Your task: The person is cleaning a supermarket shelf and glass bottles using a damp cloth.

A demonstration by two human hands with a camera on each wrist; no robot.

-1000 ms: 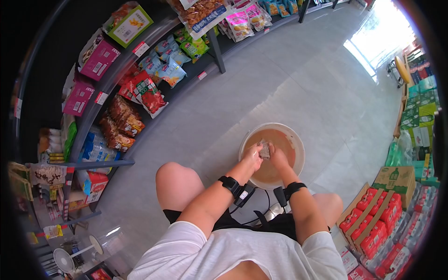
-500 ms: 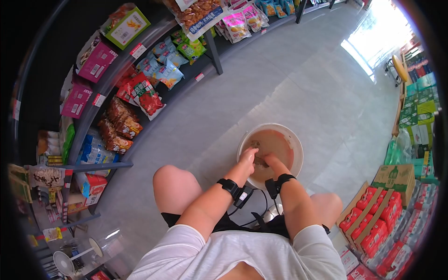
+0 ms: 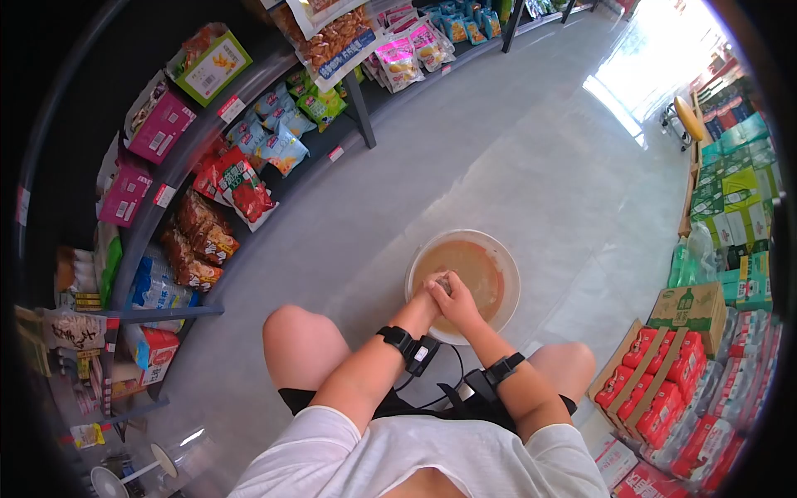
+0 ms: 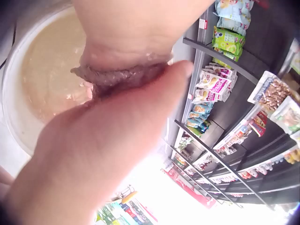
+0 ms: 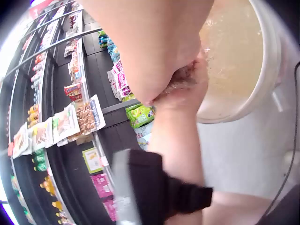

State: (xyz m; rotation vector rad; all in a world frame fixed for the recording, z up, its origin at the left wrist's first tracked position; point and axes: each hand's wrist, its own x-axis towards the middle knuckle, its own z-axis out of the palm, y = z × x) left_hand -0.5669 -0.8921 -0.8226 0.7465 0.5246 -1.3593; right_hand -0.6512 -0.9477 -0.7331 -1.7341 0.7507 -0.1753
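Note:
A crumpled, wet grey-brown rag [image 4: 126, 77] is squeezed between both hands above a white bucket [image 3: 512, 290] of murky brownish water. My left hand [image 3: 432, 292] grips it from the left, the thumb stretched along the rag in the left wrist view. My right hand [image 3: 459, 300] closes over it from the right, its fingers wrapped against the left hand. Only a small bit of the rag [image 5: 183, 78] shows in the right wrist view; the rest is hidden in the palms. Both hands are over the near side of the bucket.
The bucket stands on a grey tiled floor [image 3: 374, 224] between the person's knees. Shelves with snack bags [image 3: 282, 149] run along the left. Red drink packs [image 3: 652, 386] and cartons [image 3: 687, 311] are stacked at right. A cable [image 3: 462, 365] hangs near the wrists.
The hands went down into the bucket with the rag, then came up towards the body and closed together around it. The head view has shifted slightly.

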